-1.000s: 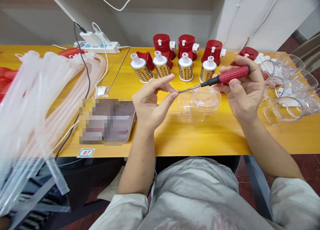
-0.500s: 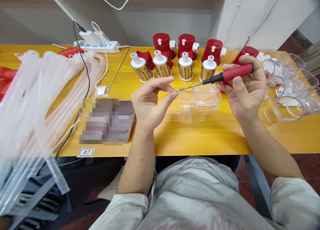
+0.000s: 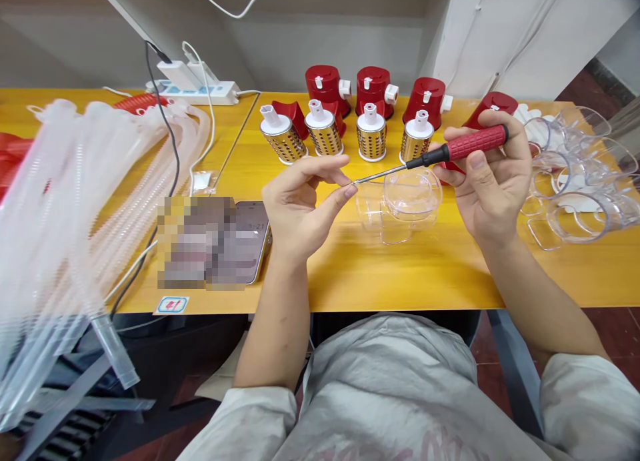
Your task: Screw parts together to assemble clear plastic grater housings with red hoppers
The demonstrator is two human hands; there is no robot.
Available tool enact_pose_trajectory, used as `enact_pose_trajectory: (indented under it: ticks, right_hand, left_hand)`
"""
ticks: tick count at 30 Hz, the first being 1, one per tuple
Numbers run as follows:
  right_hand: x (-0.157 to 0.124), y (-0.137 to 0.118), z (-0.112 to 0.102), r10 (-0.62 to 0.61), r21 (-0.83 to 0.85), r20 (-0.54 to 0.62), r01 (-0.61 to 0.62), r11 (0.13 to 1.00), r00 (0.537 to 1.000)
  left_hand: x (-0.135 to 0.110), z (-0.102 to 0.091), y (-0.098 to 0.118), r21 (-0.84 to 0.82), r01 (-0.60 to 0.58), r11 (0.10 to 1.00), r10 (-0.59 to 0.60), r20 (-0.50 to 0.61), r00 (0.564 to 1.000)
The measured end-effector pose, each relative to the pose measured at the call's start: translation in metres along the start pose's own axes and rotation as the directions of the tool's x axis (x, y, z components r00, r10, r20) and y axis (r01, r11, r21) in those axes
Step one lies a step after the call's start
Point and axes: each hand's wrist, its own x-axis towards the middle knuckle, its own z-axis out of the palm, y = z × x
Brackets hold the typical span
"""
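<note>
My right hand (image 3: 493,187) grips a red-handled screwdriver (image 3: 463,145), its thin metal shaft pointing left. My left hand (image 3: 300,204) is raised above the yellow table (image 3: 350,274), thumb and forefinger pinched together right at the screwdriver's tip; whatever sits between them is too small to make out. A clear plastic housing (image 3: 403,204) lies on the table just below the shaft, between both hands.
Several perforated metal drums (image 3: 325,135) with white caps stand in a row, red bases (image 3: 375,87) behind them. Clear plastic parts (image 3: 585,181) pile at the right. A phone (image 3: 250,237) lies left of my hand. Corrugated translucent hoses (image 3: 75,201) and a power strip (image 3: 197,91) fill the left.
The right hand lifted the screwdriver handle slightly up and right. The left hand's pinch stays at the tip.
</note>
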Motion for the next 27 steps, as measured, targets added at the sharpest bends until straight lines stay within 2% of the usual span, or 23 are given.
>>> enact_pose_trajectory:
  ticks: [19, 25, 27]
  right_hand:
    - [0.0048, 0.0047, 0.0015, 0.024, -0.019, -0.052, -0.025, 0.999, 0.998]
    - [0.0037, 0.0025, 0.0018, 0.012, -0.022, -0.064, -0.013, 1.0, 0.998]
    - [0.0025, 0.0027, 0.0026, 0.017, -0.023, -0.066, -0.019, 1.0, 0.998]
  left_hand:
    - [-0.0026, 0.002, 0.0042, 0.041, 0.038, 0.998, -0.039, 0.012, 0.999]
    - [-0.0019, 0.0032, 0.005, 0.028, 0.006, 1.0, -0.006, -0.008, 1.0]
    - [-0.0026, 0.0021, 0.0064, 0.05, 0.038, 0.998, -0.039, 0.006, 0.999]
